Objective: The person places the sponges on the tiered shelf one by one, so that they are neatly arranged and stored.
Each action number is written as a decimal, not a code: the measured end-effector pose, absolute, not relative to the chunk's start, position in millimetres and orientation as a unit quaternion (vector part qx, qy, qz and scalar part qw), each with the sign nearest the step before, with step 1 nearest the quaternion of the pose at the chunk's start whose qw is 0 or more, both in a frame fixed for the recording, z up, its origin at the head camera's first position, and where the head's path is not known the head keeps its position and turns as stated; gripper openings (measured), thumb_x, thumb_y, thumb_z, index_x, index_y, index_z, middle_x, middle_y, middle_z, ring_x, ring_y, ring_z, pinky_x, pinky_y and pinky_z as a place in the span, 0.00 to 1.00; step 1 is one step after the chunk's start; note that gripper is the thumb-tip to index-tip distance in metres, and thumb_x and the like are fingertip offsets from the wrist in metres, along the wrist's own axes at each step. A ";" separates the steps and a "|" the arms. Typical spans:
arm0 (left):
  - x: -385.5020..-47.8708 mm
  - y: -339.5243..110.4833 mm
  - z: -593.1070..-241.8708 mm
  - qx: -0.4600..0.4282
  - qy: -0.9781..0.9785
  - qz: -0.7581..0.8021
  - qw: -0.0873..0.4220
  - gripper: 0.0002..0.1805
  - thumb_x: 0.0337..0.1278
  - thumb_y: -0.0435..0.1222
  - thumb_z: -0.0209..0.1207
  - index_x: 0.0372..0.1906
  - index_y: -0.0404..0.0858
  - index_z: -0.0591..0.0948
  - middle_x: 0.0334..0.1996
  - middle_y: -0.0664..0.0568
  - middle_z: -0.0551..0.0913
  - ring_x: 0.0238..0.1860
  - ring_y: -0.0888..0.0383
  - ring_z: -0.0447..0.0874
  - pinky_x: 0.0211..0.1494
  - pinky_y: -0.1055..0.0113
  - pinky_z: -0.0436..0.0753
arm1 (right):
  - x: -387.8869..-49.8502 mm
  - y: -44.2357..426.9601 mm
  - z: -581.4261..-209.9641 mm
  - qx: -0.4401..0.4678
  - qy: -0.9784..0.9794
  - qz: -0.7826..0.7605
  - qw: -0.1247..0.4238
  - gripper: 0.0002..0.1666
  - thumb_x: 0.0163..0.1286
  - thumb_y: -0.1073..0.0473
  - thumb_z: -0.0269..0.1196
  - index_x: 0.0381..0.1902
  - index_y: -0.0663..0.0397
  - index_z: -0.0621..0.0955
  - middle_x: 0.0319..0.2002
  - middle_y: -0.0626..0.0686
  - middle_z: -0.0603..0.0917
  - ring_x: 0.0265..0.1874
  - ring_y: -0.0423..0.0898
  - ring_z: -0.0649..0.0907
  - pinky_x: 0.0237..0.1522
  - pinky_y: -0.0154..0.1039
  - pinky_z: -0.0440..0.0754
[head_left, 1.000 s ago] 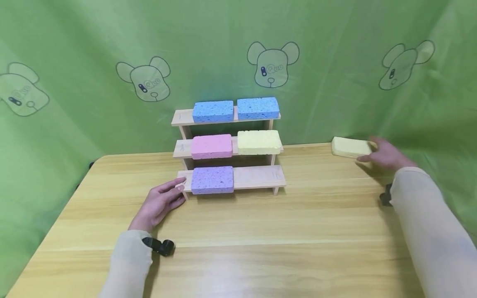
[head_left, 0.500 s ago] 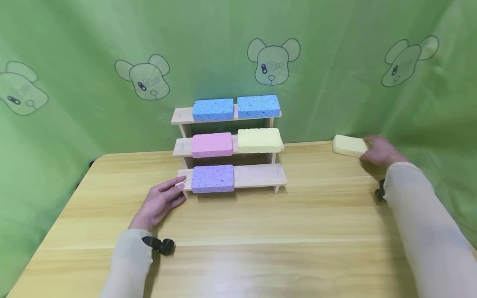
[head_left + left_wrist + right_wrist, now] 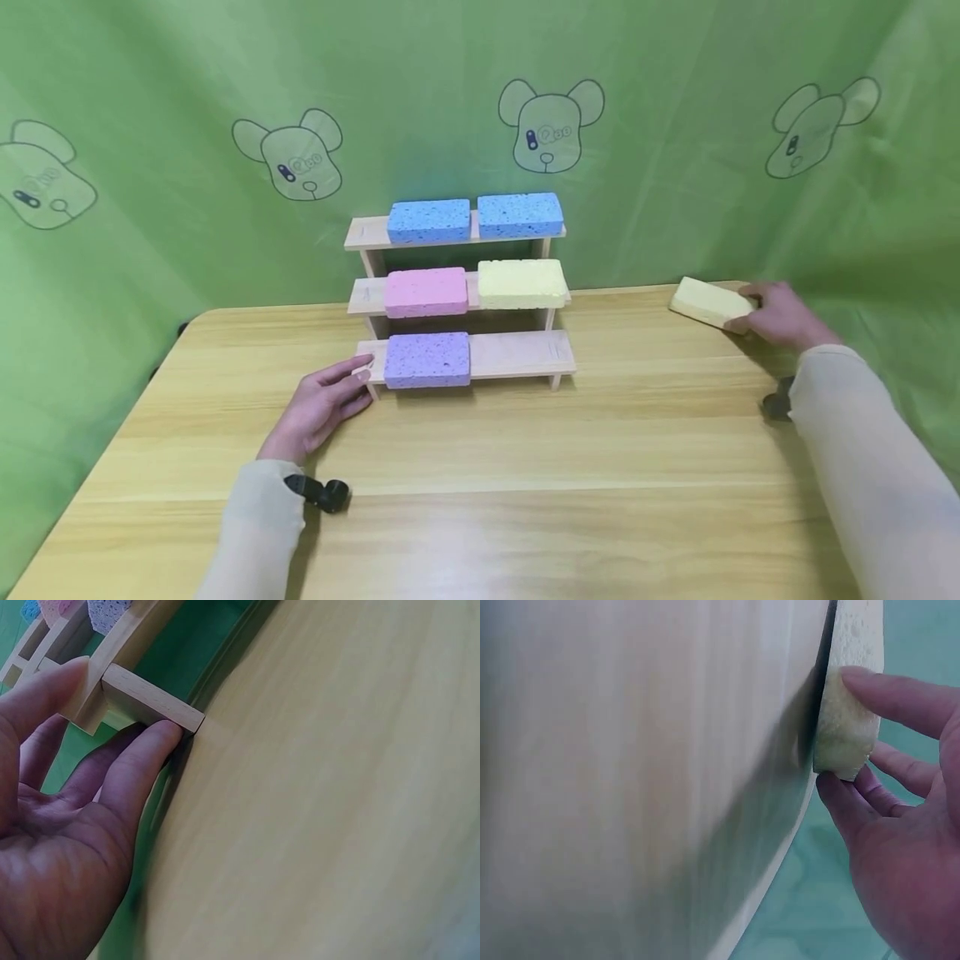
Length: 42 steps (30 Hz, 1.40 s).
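Note:
At the table's back right, my right hand [image 3: 783, 315] grips the right end of a pale yellow sponge [image 3: 708, 302]. In the right wrist view the thumb lies on one side of the sponge [image 3: 847, 720] and fingers reach round its other side and end. My left hand [image 3: 318, 412] holds the left end of a three-step wooden display stand [image 3: 517, 354], thumb on the lowest shelf and fingertips at its leg [image 3: 150, 697]. A purple sponge [image 3: 427, 360] lies on that shelf. On the middle shelf are a pink sponge [image 3: 426, 292] and another yellow sponge [image 3: 522, 283].
Two blue sponges [image 3: 429, 221] sit side by side on the top shelf. The wooden table [image 3: 525, 450] ends at a green curtain [image 3: 420, 100] printed with bear heads, which hangs behind it and at both sides. Each wrist wears a black camera [image 3: 330, 496].
The yellow sponge at the right has turned so it slants, its right end nearer me. My right hand has shifted its hold on that end. My left hand stays on the stand.

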<state>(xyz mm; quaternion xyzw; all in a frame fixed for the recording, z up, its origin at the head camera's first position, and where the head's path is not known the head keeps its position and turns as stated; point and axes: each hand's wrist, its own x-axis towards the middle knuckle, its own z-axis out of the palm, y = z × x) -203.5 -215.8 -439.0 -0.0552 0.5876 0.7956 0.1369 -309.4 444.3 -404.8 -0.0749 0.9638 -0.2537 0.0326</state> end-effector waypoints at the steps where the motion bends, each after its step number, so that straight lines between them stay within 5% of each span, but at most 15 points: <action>1: -203.5 -215.7 -439.2 -0.055 0.588 0.795 0.137 0.27 0.66 0.28 0.59 0.68 0.27 0.68 0.71 0.37 0.61 0.55 0.52 0.80 0.62 0.58 0.77 | -307.4 445.6 -405.4 -0.074 0.963 -0.257 0.036 0.35 0.60 0.60 0.71 0.55 0.81 0.71 0.32 0.62 0.79 0.28 0.49 0.75 0.28 0.37 0.76; 6: -203.7 -216.1 -440.8 -0.057 0.588 0.795 0.137 0.27 0.66 0.29 0.59 0.68 0.28 0.69 0.70 0.37 0.61 0.55 0.52 0.80 0.62 0.58 0.78 | -297.7 445.8 -405.6 -0.066 0.962 -0.262 0.051 0.44 0.62 0.58 0.71 0.63 0.84 0.62 0.30 0.61 0.82 0.25 0.50 0.80 0.31 0.37 0.78; 10: -203.8 -217.0 -442.3 -0.059 0.584 0.798 0.135 0.25 0.66 0.29 0.60 0.66 0.30 0.71 0.70 0.37 0.62 0.54 0.52 0.80 0.61 0.58 0.78 | -290.8 438.9 -402.2 -0.063 0.962 -0.260 0.056 0.48 0.64 0.54 0.70 0.66 0.81 0.59 0.32 0.64 0.81 0.25 0.54 0.80 0.41 0.50 0.78; 14: -203.9 -216.9 -443.0 -0.057 0.582 0.799 0.137 0.25 0.65 0.29 0.60 0.66 0.31 0.73 0.70 0.37 0.62 0.54 0.52 0.80 0.61 0.57 0.78 | -283.6 433.1 -398.9 -0.059 0.959 -0.271 0.057 0.50 0.64 0.51 0.69 0.68 0.80 0.58 0.51 0.78 0.69 0.43 0.67 0.74 0.50 0.70 0.70; 17: -204.1 -216.8 -442.9 -0.057 0.584 0.798 0.135 0.26 0.65 0.29 0.60 0.66 0.30 0.72 0.70 0.37 0.62 0.54 0.53 0.80 0.61 0.58 0.78 | -279.7 431.1 -398.4 -0.057 0.958 -0.275 0.054 0.51 0.64 0.51 0.69 0.68 0.79 0.57 0.60 0.82 0.55 0.55 0.74 0.63 0.54 0.77 0.61; 22: -204.9 -216.8 -442.3 -0.055 0.587 0.796 0.135 0.26 0.66 0.30 0.60 0.67 0.30 0.70 0.70 0.38 0.62 0.53 0.54 0.81 0.61 0.58 0.78 | -272.3 428.6 -396.6 -0.057 0.959 -0.272 0.048 0.51 0.65 0.49 0.69 0.70 0.77 0.57 0.62 0.81 0.53 0.59 0.76 0.58 0.55 0.78 0.57; 42: -204.3 -214.4 -440.9 -0.058 0.582 0.801 0.129 0.24 0.64 0.28 0.61 0.64 0.31 0.75 0.70 0.37 0.62 0.53 0.54 0.81 0.60 0.58 0.79 | -240.6 409.3 -388.4 -0.087 0.955 -0.285 0.004 0.47 0.59 0.51 0.73 0.67 0.72 0.66 0.62 0.76 0.60 0.57 0.74 0.63 0.53 0.76 0.61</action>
